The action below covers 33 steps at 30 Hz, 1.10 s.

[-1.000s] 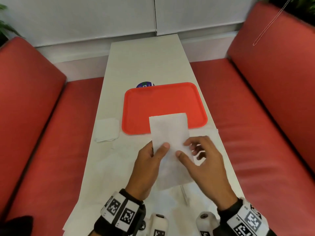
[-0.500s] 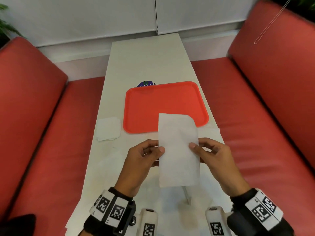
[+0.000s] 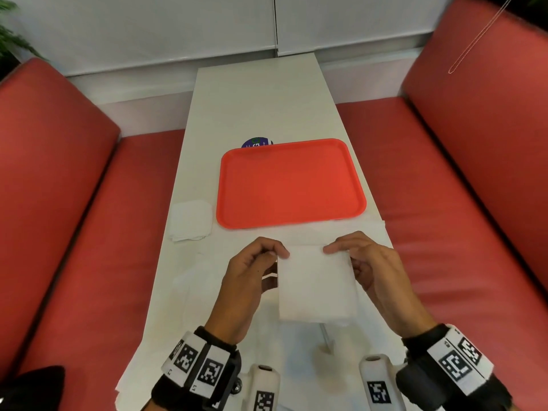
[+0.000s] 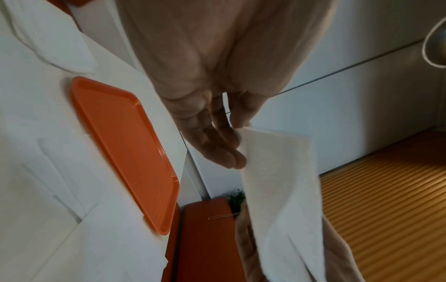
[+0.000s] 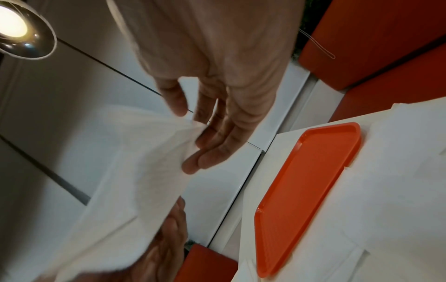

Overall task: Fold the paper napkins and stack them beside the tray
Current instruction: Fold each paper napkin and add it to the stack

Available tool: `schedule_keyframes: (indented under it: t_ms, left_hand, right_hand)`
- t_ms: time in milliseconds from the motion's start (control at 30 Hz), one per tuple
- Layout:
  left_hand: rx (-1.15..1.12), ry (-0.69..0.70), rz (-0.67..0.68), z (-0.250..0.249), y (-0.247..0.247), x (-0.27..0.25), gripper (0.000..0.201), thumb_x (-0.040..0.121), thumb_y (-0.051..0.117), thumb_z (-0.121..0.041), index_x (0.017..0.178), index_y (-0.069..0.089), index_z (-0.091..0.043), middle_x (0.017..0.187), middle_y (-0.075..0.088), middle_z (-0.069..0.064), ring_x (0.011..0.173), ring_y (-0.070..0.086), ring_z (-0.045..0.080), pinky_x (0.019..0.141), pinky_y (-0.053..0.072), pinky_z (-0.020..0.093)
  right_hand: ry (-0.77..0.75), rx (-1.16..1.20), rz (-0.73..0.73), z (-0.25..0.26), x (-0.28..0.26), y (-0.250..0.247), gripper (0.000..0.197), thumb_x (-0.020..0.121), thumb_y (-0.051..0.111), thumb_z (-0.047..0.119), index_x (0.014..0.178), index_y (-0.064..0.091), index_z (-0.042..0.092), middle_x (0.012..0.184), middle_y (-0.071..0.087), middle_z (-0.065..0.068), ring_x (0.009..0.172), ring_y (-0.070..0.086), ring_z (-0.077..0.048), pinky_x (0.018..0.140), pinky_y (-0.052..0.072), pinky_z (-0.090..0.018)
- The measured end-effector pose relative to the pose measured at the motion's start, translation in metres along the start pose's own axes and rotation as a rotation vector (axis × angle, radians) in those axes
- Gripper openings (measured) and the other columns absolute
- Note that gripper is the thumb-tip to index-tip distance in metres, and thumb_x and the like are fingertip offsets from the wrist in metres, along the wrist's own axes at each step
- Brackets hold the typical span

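Hiding napkin [image 3: 315,284] corners: both hands' [image 3: 252,274] fingertips [image 4: 237,158]

A ceiling lamp [image 5: 14,28] is glaring at 10 o'clock; wrist views are blurring, edges bending, head view evenly bright.

Matt soft paper napkin [image 3: 315,284]; smooth glossy plastic tray [image 3: 292,185]; padded leather-like seats [image 3: 56,185].

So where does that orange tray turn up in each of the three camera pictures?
Head view: the tray lies flat at the centre of the table, beyond both hands.
Left wrist view: the tray runs slantwise through the left half, left of the fingers.
Right wrist view: the tray stands slantwise at the lower right.
Shared landmark: the held napkin, seen near the fingers in every view.
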<state>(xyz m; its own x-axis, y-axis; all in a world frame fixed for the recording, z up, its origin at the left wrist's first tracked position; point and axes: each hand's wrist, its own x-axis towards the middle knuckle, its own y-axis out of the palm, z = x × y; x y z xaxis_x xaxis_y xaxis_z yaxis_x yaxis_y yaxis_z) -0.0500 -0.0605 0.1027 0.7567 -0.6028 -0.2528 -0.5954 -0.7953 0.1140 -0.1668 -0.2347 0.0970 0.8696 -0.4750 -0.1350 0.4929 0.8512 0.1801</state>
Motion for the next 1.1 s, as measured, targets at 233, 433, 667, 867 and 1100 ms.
schedule_keyframes:
  t_ms: [233,433,667,867,1100]
  left_hand:
    - [-0.046,-0.052,-0.066,0.005,0.003,0.004,0.037,0.085,0.071,-0.039,0.111,0.060,-0.016,0.096,0.072,0.004,0.089,0.070,0.027,0.082,0.056,0.045]
    - [-0.033,-0.055,-0.052,0.007,-0.006,0.010,0.010,0.095,0.068,-0.021,0.095,0.074,-0.014,0.092,0.075,0.004,0.086,0.068,0.018,0.081,0.051,0.037]
    - [-0.015,-0.065,-0.026,0.005,-0.029,0.020,0.011,0.095,0.066,-0.022,0.089,0.072,-0.015,0.091,0.075,0.008,0.089,0.071,0.028,0.088,0.055,0.045]
    - [0.037,-0.078,-0.034,0.005,-0.060,0.031,0.019,0.094,0.068,-0.028,0.101,0.075,-0.012,0.102,0.076,0.012,0.102,0.070,0.036,0.096,0.052,0.057]
    - [0.276,0.043,0.023,0.014,-0.108,0.039,0.017,0.093,0.071,-0.031,0.091,0.076,-0.015,0.086,0.075,0.009,0.085,0.069,0.032,0.078,0.054,0.047]
  right_hand:
    - [-0.087,-0.054,-0.023,-0.001,0.001,0.008,0.017,0.080,0.076,-0.003,0.087,0.073,0.013,0.102,0.063,-0.004,0.086,0.070,-0.025,0.076,0.059,-0.036]
    - [-0.075,-0.068,-0.012,-0.002,0.008,0.016,0.034,0.082,0.073,-0.006,0.105,0.064,0.017,0.104,0.057,-0.003,0.086,0.066,-0.020,0.075,0.058,-0.033]
    - [-0.014,-0.048,-0.020,-0.005,0.024,0.039,0.036,0.088,0.067,-0.006,0.113,0.063,0.019,0.101,0.062,-0.001,0.091,0.070,-0.018,0.074,0.059,-0.030]
    - [0.045,-0.162,0.010,-0.015,0.036,0.071,0.037,0.087,0.069,-0.004,0.109,0.066,0.026,0.101,0.063,0.001,0.090,0.069,-0.015,0.071,0.057,-0.027]
    - [0.172,-0.375,0.114,-0.026,0.061,0.119,0.016,0.080,0.076,0.038,0.090,0.079,0.026,0.093,0.077,0.005,0.085,0.073,-0.016,0.078,0.057,-0.034]
